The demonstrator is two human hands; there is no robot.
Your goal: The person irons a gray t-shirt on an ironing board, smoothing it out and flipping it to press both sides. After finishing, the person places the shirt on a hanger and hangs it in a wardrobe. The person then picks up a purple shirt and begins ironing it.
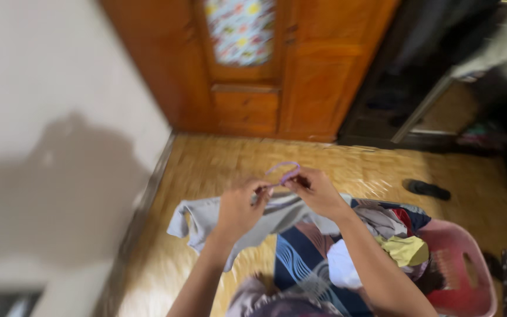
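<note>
Hands raised over wood-pattern floor (218, 164): left hand (239, 208) and right hand (318, 191) each pinch the purple hanger (283, 171) with a grey shirt (206, 220) draped below it. Pink laundry basket (470, 252) heaped with mixed clothes sits just right of the forearms; black slipper (426, 189) lies beyond, wooden wardrobe (253, 70) against the far wall.

Wooden wardrobe (247, 70) with floral panel, pink laundry basket (470, 276), dark slipper (428, 189), woven floor mat (218, 170)
</note>
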